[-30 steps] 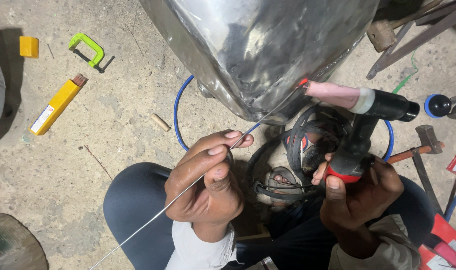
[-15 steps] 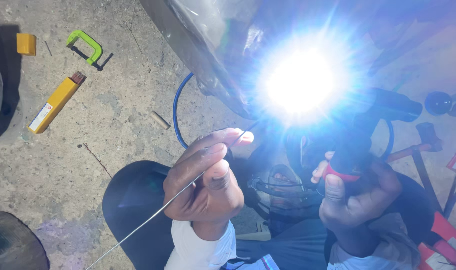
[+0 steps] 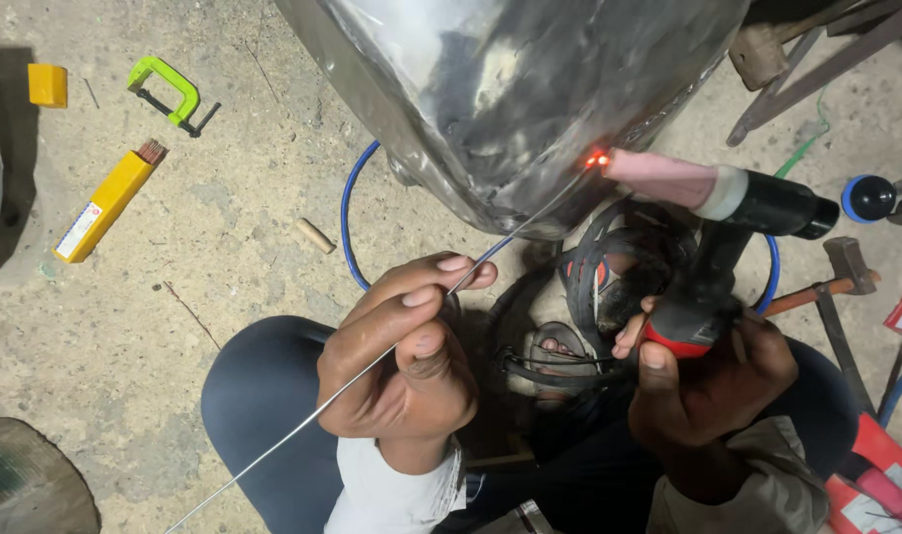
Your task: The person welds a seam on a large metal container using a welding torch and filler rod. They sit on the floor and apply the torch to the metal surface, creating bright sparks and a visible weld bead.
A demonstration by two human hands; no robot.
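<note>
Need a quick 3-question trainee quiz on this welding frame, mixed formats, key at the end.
1. True or false: the left hand pinches a thin filler rod.
2. What does the right hand grip? A) hammer B) welding torch C) green clamp
3. Fill in: the glowing spot sits on the lower edge of the shiny metal ____.

Key: 1 true; 2 B; 3 tank. The yellow rod box lies untouched on the concrete floor.

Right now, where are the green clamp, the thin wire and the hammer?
Green clamp (image 3: 170, 87), head view, on its curved frame.
Thin wire (image 3: 313, 413), head view, mid-length below the hand.
Hammer (image 3: 848, 261), head view, on its metal head.
</note>
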